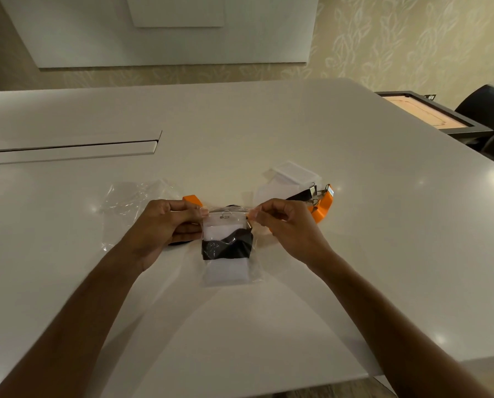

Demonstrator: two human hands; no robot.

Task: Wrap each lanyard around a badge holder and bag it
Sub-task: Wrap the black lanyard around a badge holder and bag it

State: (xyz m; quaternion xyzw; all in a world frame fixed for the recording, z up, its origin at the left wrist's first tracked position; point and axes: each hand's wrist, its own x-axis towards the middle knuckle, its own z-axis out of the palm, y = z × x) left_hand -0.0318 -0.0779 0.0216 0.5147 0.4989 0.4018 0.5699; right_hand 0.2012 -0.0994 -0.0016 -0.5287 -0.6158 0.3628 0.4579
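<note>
Clear, glossy, crinkled plastic zip bag over a matt black cloth lanyard and frosted white plastic badge holder; shiny metal clips; smooth orange plastic tray; white semi-gloss table with light glints

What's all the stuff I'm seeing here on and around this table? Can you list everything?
Table: one, white, fills the view.
Zip bag: one, clear, centre, held up by its top edge; inside, a badge holder wrapped with a black lanyard.
Empty bags: clear, count unclear, left of the hands.
Spare badge holders: clear and white, count unclear, right rear.
Orange tray: one, behind the hands, with loose black lanyards.
Game board: one, dark-framed, far right.
Left hand: pinches the bag's top left.
Right hand: pinches the top right.
</note>
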